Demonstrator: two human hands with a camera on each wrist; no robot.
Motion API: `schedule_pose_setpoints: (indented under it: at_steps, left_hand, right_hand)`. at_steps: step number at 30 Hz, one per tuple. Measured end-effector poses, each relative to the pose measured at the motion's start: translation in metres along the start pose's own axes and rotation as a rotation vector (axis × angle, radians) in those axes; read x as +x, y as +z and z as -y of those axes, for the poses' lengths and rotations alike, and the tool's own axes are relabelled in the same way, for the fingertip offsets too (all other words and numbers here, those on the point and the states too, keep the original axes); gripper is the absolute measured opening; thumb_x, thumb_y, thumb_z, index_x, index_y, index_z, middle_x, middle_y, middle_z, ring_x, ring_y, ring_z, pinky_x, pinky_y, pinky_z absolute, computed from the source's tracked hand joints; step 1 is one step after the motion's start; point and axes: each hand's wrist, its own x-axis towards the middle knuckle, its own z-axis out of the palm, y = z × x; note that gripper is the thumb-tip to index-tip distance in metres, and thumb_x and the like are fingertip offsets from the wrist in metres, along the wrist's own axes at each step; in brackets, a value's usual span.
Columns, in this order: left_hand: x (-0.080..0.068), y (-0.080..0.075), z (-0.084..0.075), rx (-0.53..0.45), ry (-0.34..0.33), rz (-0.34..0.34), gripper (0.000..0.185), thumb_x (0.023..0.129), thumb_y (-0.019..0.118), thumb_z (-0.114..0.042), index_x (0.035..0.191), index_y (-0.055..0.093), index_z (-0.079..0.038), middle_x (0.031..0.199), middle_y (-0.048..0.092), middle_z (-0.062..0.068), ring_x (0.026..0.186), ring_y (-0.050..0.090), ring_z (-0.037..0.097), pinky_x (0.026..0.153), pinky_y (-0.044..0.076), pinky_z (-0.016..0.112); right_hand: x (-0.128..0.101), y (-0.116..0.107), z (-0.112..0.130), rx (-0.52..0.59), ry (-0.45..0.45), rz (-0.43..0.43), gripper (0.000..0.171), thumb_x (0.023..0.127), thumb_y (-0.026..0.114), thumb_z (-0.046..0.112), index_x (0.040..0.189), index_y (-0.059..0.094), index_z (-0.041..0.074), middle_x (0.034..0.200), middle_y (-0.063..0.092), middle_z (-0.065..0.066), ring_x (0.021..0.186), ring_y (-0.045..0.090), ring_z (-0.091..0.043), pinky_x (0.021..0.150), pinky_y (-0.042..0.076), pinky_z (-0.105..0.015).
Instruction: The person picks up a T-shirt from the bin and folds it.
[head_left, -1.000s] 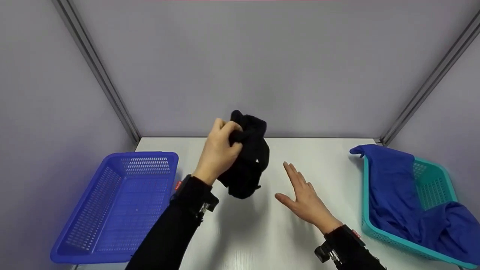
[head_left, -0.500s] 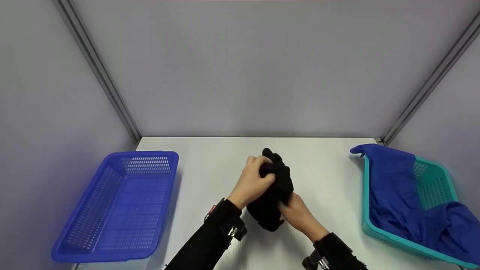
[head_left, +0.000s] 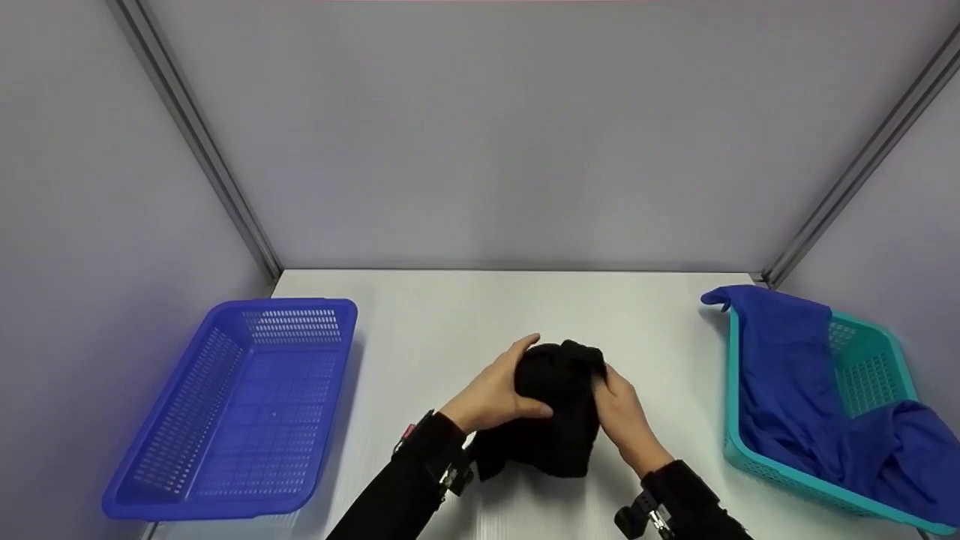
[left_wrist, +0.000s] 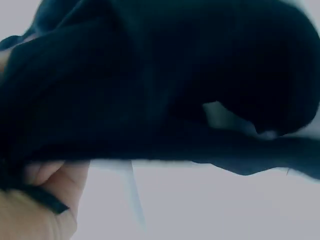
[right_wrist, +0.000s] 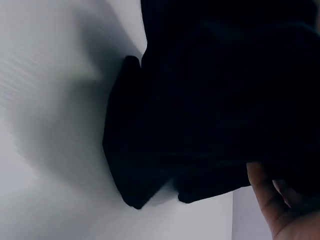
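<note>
A bunched black cloth [head_left: 562, 420], its exact kind unclear, is held between both hands over the white table. At its left side, my left hand [head_left: 491, 394] grips it with the thumb in front and the fingers reaching behind. My right hand [head_left: 626, 416] holds the cloth's right edge, its fingertips partly hidden by the fabric. In the left wrist view the dark fabric [left_wrist: 150, 90] fills most of the picture and covers much of the hand. The right wrist view shows the lower folds [right_wrist: 150, 135] hanging above the table, with thumb and fingers at the lower right.
On the left stands a blue perforated plastic basket [head_left: 262, 420] with nothing in it. A teal basket [head_left: 874, 375] at the right holds a blue cloth [head_left: 787, 382] that drapes over its rim. Grey panels [head_left: 510, 135] enclose the white table [head_left: 420, 322] at the back and sides.
The black cloth has come down and nearer, slightly right, from the left hand's raised grip. The right hand, open and apart at first, has taken hold of it. The left grip has widened.
</note>
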Motion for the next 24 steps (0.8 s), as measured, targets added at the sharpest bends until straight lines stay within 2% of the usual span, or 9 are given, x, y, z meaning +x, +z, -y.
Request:
schedule_pose_setpoints:
  at_steps: [5,7,9,11,13,16,19,22,24]
  left_hand:
    - [-0.009,-0.013,0.010,0.103,-0.038,0.053,0.117,0.072,0.098,-0.043,0.166,0.032,-0.023,0.162,0.047,0.011,0.148,0.047,0.029,0.123,0.037,0.047]
    - [-0.013,-0.020,0.016,0.145,-0.047,0.067,0.113,0.072,0.097,-0.045,0.165,0.036,-0.022,0.148,0.059,0.012,0.134,0.057,0.027,0.115,0.045,0.046]
    - [-0.017,-0.028,0.022,0.201,-0.044,0.069,0.106,0.074,0.097,-0.043,0.162,0.042,-0.020,0.127,0.066,0.009,0.114,0.063,0.023,0.103,0.051,0.044]
    - [-0.021,-0.035,0.026,0.263,-0.037,0.070,0.096,0.077,0.095,-0.038,0.159,0.047,-0.018,0.109,0.063,0.004,0.094,0.059,0.019,0.090,0.052,0.040]
    - [-0.024,-0.041,0.030,0.337,-0.008,0.050,0.078,0.083,0.092,-0.030,0.151,0.057,-0.014,0.103,0.060,0.003,0.086,0.057,0.017,0.084,0.051,0.040]
    - [-0.026,-0.047,0.033,0.406,0.039,-0.026,0.038,0.089,0.085,-0.015,0.123,0.073,-0.006,0.098,0.065,0.005,0.084,0.062,0.021,0.080,0.054,0.043]
    - [-0.027,-0.051,0.034,0.438,0.059,-0.160,0.007,0.091,0.079,-0.008,0.094,0.074,-0.005,0.091,0.069,0.007,0.084,0.066,0.026,0.076,0.055,0.047]
    - [-0.025,-0.054,0.034,0.408,0.055,-0.314,0.008,0.092,0.078,-0.007,0.089,0.070,-0.007,0.091,0.068,0.007,0.087,0.066,0.028,0.077,0.055,0.047]
    - [-0.023,-0.057,0.031,0.326,0.052,-0.421,0.008,0.091,0.077,-0.006,0.090,0.069,-0.007,0.094,0.071,0.008,0.091,0.070,0.030,0.080,0.056,0.048]
  right_hand:
    - [0.006,-0.018,0.003,0.057,0.026,-0.033,0.033,0.114,0.042,0.026,0.124,0.068,0.008,0.121,0.071,-0.009,0.109,0.067,-0.022,0.094,0.055,-0.035]
    - [0.009,-0.027,0.004,0.102,0.041,-0.070,0.028,0.112,0.041,0.019,0.112,0.066,0.006,0.103,0.069,-0.005,0.093,0.064,-0.018,0.082,0.055,-0.031]
    - [0.012,-0.036,0.004,0.141,0.050,-0.119,0.024,0.110,0.041,0.016,0.101,0.063,0.007,0.092,0.063,0.000,0.085,0.060,-0.015,0.076,0.052,-0.029]
    - [0.014,-0.045,0.004,0.172,0.051,-0.163,0.022,0.108,0.042,0.013,0.094,0.058,0.007,0.084,0.056,0.002,0.080,0.055,-0.015,0.072,0.049,-0.029]
    - [0.015,-0.052,0.003,0.201,0.042,-0.194,0.022,0.108,0.043,0.012,0.092,0.057,0.008,0.081,0.052,0.003,0.079,0.053,-0.015,0.070,0.047,-0.029]
    - [0.016,-0.059,0.003,0.239,0.023,-0.217,0.024,0.110,0.043,0.015,0.094,0.060,0.008,0.083,0.056,0.004,0.080,0.056,-0.014,0.070,0.050,-0.028]
    - [0.015,-0.062,0.003,0.236,0.018,-0.226,0.026,0.110,0.044,0.018,0.097,0.063,0.007,0.084,0.060,0.005,0.079,0.060,-0.013,0.071,0.054,-0.028]
    - [0.014,-0.065,0.003,0.152,0.022,-0.229,0.027,0.110,0.045,0.020,0.105,0.066,0.005,0.094,0.066,0.002,0.088,0.062,-0.012,0.078,0.055,-0.026]
    - [0.014,-0.068,0.004,0.066,0.027,-0.225,0.029,0.110,0.044,0.020,0.115,0.067,0.004,0.107,0.069,-0.003,0.099,0.062,-0.014,0.086,0.052,-0.026]
